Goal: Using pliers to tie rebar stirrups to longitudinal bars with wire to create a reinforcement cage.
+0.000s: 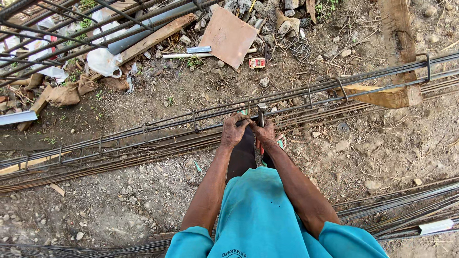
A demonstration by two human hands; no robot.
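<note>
Both hands are curled shut at the long rebar cage point(296, 98) lying on the dirt, the left hand point(234, 130) gripping a bar, the right hand point(264, 132) holding a small metal tool point(261, 113); the cage looks heavy, stiff and rough.

A long rebar cage point(158, 125) of dark, rusty steel bars ringed by square stirrups lies across the dirt ground, rising from near left to far right. A metal tying tool point(261, 113), held upright, touches its top bar at mid-length.
</note>
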